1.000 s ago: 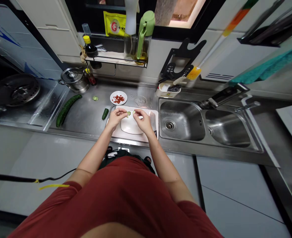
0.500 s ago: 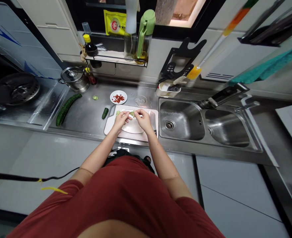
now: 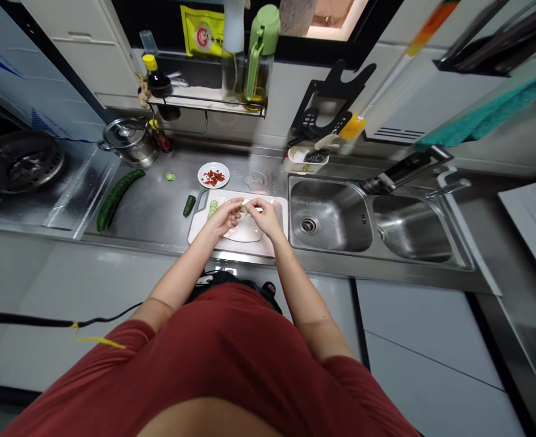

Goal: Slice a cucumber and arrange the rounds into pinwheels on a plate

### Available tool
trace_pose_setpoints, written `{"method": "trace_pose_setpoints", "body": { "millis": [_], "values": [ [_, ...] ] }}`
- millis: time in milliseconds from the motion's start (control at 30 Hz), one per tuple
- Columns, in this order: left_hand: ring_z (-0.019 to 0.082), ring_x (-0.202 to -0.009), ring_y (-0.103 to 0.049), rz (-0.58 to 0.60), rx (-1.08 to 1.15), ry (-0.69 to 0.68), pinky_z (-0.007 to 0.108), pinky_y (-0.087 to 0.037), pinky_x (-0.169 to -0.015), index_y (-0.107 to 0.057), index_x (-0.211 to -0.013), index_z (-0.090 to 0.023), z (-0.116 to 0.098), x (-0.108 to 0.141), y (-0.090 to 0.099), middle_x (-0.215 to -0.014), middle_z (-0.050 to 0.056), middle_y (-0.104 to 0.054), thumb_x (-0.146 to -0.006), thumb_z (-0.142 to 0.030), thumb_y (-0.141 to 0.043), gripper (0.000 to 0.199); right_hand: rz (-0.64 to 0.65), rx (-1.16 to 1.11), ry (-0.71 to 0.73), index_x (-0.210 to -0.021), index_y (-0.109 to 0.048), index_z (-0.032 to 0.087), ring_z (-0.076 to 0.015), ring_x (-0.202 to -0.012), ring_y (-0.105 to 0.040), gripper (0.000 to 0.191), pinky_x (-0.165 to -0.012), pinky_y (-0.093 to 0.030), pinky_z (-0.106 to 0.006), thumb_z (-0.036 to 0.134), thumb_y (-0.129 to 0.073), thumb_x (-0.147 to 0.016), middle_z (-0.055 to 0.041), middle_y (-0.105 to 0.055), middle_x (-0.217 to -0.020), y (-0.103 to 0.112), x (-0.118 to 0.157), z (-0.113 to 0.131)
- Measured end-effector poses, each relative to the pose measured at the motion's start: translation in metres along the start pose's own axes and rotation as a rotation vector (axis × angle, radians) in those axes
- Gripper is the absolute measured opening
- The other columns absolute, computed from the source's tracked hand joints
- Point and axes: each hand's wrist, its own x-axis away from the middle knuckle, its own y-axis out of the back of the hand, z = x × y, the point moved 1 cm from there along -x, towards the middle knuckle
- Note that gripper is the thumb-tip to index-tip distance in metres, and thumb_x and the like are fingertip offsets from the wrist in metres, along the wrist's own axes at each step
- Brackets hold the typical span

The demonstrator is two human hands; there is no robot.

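The far yellow packet (image 3: 207, 29) has a round red badge and dark letters too blurry to read. A white sheet (image 3: 535, 221) at the right has print too small to read. Two bare hands work over one white cutting board (image 3: 197, 226). The right hand (image 3: 264, 218) has its fingers pinched on one thin cucumber slice (image 3: 244, 207). The fingers of the left hand (image 3: 226, 220) meet the slice's left side, but one cannot tell if they grip it. A row of cut slices (image 3: 212, 208) lies on the board's left part, too small to count. Just left of the board, one short cucumber piece (image 3: 189, 205) lies on the metal surface (image 3: 153, 212). One long cucumber (image 3: 118, 199) lies farther left. One white plate (image 3: 201, 180) of red bits (image 3: 213, 177) sits just past the board. Two sinks (image 3: 345, 240) are at the right.
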Motion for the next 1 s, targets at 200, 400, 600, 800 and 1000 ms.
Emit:
{"method": "trace_pose_setpoints", "body": {
  "millis": [200,400,600,800,1000],
  "values": [
    [0.004,-0.056,-0.049,-0.058,-0.227,-0.152,0.014,-0.028,-0.045,-0.062,-0.105,-0.022,-0.01,0.003,0.0,-0.074,-0.003,-0.06,-0.057,-0.027,-0.08,0.051,0.004,0.023,-0.007,-0.071,-0.06,0.019,-0.0151,-0.075,-0.057,0.02,-0.076,-0.045,-0.029,0.037,-0.056,-0.078,-0.0007,-0.063,-0.074,0.003,-0.005,-0.001],
    [0.005,-0.056,-0.049,-0.046,-0.357,-0.302,0.016,-0.028,-0.049,-0.058,-0.111,-0.02,-0.014,-0.001,0.003,-0.072,-0.004,-0.061,-0.058,-0.027,-0.079,0.058,0.005,0.014,-0.052,-0.069,-0.059,0.019,-0.0144,-0.072,-0.055,0.018,-0.074,-0.045,-0.027,0.036,-0.055,-0.075,0.0006,-0.061,-0.07,0.001,-0.007,0.0],
    [0.006,-0.062,-0.051,0.019,-0.482,-0.488,0.018,-0.036,-0.061,-0.053,-0.113,-0.018,-0.012,-0.007,0.005,-0.074,-0.003,-0.06,-0.065,-0.026,-0.074,0.053,0.007,0.002,-0.106,-0.067,-0.059,0.019,-0.0138,-0.071,-0.055,0.015,-0.071,-0.046,-0.026,0.033,-0.053,-0.07,0.0009,-0.061,-0.07,0.001,-0.008,-0.002],
    [0.007,-0.064,-0.049,0.005,-0.567,-0.559,0.019,-0.036,-0.063,-0.052,-0.11,-0.02,-0.009,-0.006,0.001,-0.073,-0.004,-0.054,-0.073,-0.02,-0.066,0.04,0.036,-0.053,-0.188,-0.071,-0.057,0.019,-0.0133,-0.068,-0.057,0.018,-0.062,-0.047,-0.025,0.037,-0.055,-0.072,0.0006,-0.062,-0.071,-0.001,-0.007,-0.004],
    [0.008,-0.067,-0.048,-0.157,-0.52,-0.5,0.018,-0.037,-0.067,-0.056,-0.102,-0.021,-0.003,-0.007,-0.002,-0.069,-0.005,-0.049,-0.071,-0.014,-0.065,0.034,0.064,-0.131,-0.246,-0.082,-0.054,0.02,-0.0124,-0.062,-0.059,0.025,-0.054,-0.046,-0.022,0.042,-0.061,-0.073,0.002,-0.061,-0.068,-0.01,-0.006,-0.011]
  ]
}}
